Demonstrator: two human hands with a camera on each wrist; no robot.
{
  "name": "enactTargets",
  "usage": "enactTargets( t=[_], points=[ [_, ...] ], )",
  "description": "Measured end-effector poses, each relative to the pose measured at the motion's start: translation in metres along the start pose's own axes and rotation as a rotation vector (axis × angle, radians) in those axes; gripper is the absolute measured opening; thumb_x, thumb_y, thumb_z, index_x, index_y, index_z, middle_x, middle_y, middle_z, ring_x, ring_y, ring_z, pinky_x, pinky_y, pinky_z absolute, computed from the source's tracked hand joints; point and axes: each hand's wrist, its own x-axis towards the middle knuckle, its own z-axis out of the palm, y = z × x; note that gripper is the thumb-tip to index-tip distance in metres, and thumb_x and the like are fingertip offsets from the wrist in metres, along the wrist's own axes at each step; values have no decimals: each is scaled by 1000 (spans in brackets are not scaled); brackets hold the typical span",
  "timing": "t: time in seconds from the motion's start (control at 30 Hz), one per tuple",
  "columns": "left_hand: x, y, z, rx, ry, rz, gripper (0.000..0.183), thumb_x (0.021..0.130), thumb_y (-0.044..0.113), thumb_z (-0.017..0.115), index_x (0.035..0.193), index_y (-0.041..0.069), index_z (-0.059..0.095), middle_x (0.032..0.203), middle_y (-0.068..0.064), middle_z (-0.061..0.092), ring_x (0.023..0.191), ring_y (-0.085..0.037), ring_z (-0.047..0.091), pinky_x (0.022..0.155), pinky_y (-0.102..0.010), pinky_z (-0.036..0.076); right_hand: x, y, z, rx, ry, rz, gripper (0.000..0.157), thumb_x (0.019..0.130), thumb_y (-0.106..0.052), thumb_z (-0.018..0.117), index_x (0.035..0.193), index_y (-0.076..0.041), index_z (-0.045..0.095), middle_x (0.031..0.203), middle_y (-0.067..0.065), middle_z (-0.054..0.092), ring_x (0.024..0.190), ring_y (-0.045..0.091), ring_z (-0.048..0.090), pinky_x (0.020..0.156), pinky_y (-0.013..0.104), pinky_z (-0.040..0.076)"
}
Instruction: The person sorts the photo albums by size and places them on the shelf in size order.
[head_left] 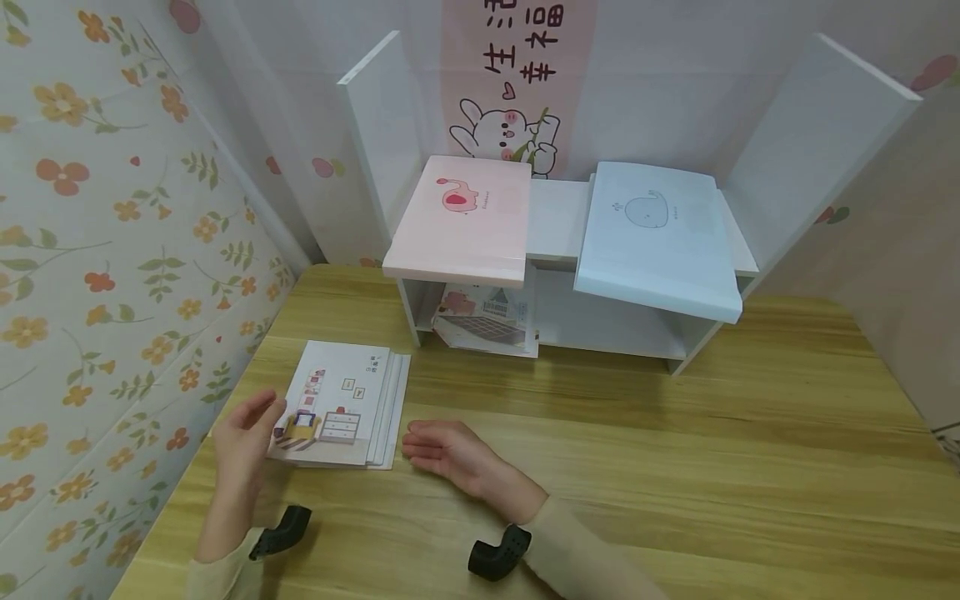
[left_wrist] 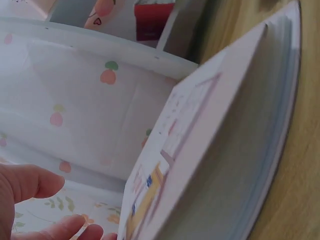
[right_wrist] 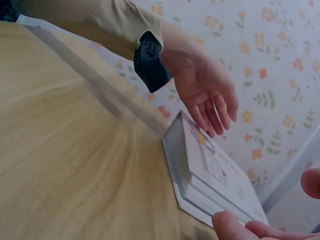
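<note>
A small stack of white-covered books (head_left: 341, 392) lies on the left of the table, the top cover printed with an armchair and a chest of drawers. At the stack's left edge is my left hand (head_left: 246, 433), thumb and fingers apart and loosely bent, holding nothing. My right hand (head_left: 453, 458) hovers just off the right side, palm turned toward the stack, its fingers loosely extended. In the left wrist view the page edges of the books (left_wrist: 235, 145) show close beside the left fingers. The right wrist view has the stack (right_wrist: 220, 170) between both hands.
At the back stands a white desktop shelf (head_left: 558, 218) with tall upright side panels. A pink elephant-print folder (head_left: 465, 221) and a light blue whale-print folder (head_left: 660, 237) lie on it, overhanging its front. Printed booklets (head_left: 487, 321) sit in the lower left compartment. Floral curtain (head_left: 112, 275) borders the left.
</note>
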Motion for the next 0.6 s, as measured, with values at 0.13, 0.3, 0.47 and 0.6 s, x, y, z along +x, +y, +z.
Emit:
enactTargets(
  t=[0.13, 0.3, 0.47, 0.6],
  points=[
    [1, -5, -2, 121, 28, 45, 45, 89, 21, 62, 124, -6, 54, 90, 15, 58, 83, 7, 49, 67, -5, 41, 1, 6, 6, 17, 29, 11, 46, 94, -12, 49, 130, 15, 39, 122, 26, 53, 113, 29, 54, 99, 42, 41],
    [4, -13, -3, 253, 26, 26, 48, 92, 30, 56, 125, -5, 55, 110, -7, 59, 88, -2, 47, 63, -7, 39, 2, 12, 10, 49, 70, 21, 43, 94, -11, 51, 127, 15, 43, 114, 20, 59, 107, 26, 57, 96, 40, 44],
    [1, -15, -3, 325, -4, 37, 45, 94, 29, 52, 121, -7, 57, 122, -23, 56, 98, -13, 47, 65, -7, 37, 3, 15, 13, 63, 78, 24, 42, 93, -12, 51, 126, 13, 45, 108, 15, 60, 101, 21, 59, 94, 39, 46],
    [1, -16, -1, 326, -2, 52, 43, 94, 26, 53, 118, -8, 59, 118, -22, 58, 88, -2, 47, 64, -6, 38, 4, 16, 15, 63, 81, 24, 42, 93, -12, 51, 126, 13, 45, 112, 18, 59, 103, 23, 58, 95, 41, 45]
  ],
)
